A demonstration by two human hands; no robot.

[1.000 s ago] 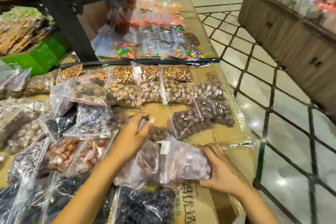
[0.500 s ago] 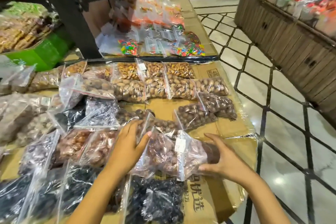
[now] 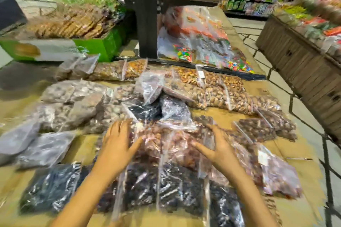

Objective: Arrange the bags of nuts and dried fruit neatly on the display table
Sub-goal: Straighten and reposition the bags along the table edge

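Note:
Many clear bags of nuts and dried fruit lie on the cardboard-covered display table (image 3: 217, 116). My left hand (image 3: 118, 145) and my right hand (image 3: 217, 145) hover with fingers spread on either side of a bag of reddish-brown dried fruit (image 3: 166, 143) in the middle. Neither hand grips anything. The bag of pale purplish fruit (image 3: 278, 175) lies at the right edge. Dark raisin-like bags (image 3: 166, 188) lie in a row near me. Bags of light brown nuts (image 3: 217, 96) line the far side. The picture is blurred by motion.
A black post (image 3: 145, 14) rises behind the table, with a green box (image 3: 99, 46) of biscuits to its left and candy bags (image 3: 199, 42) to its right. A wooden display stand (image 3: 302, 57) flanks the tiled aisle on the right.
My view has swung left and closer to the table. Both hands let go of the bags at the right and moved left, now spread over the reddish-brown bag in the middle.

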